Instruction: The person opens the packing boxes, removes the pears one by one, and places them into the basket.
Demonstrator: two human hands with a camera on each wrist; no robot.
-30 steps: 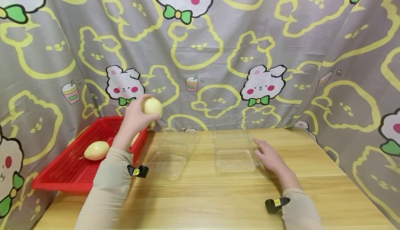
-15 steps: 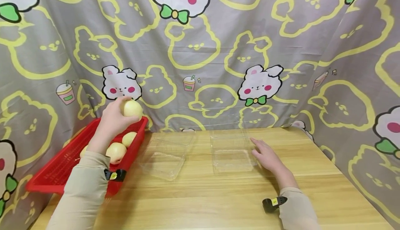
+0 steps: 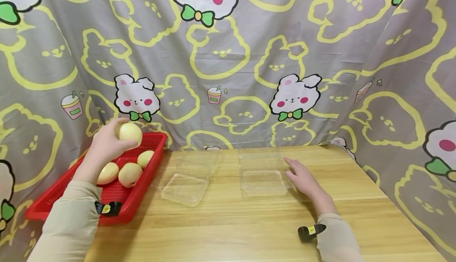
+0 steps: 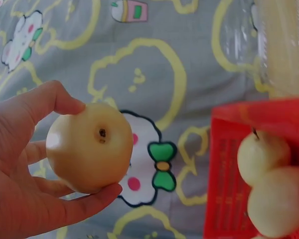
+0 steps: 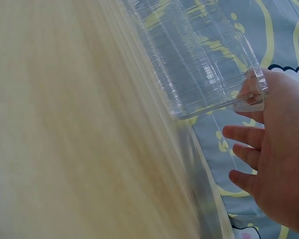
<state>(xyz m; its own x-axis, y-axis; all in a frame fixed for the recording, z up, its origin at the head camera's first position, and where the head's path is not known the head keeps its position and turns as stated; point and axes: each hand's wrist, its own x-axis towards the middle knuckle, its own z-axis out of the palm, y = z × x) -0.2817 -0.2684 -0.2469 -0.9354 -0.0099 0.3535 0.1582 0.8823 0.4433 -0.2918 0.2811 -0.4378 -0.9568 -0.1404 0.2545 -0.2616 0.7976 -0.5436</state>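
My left hand (image 3: 103,143) grips a round pale-yellow pear (image 3: 131,136), raised over the back of the red plastic basket (image 3: 144,183). In the left wrist view the pear (image 4: 92,149) sits between thumb and fingers, its dark blossom end facing the camera. Several more pears (image 3: 130,175) lie in the basket. My right hand (image 3: 303,179) is at the right side of a clear plastic box (image 3: 263,183) with its lid up. The right wrist view shows fingertips seen through that box's corner (image 5: 249,102), the other fingers loosely spread.
A second clear box (image 3: 185,190), also opened, stands at an angle between the basket and the first box. The wooden table (image 3: 242,230) ends at a patterned grey curtain (image 3: 235,60), which surrounds it at the back and sides.
My left hand has carried the pear leftward and slightly down, from beside the left box to over the basket, uncovering more pears. The right hand has stayed at its box.
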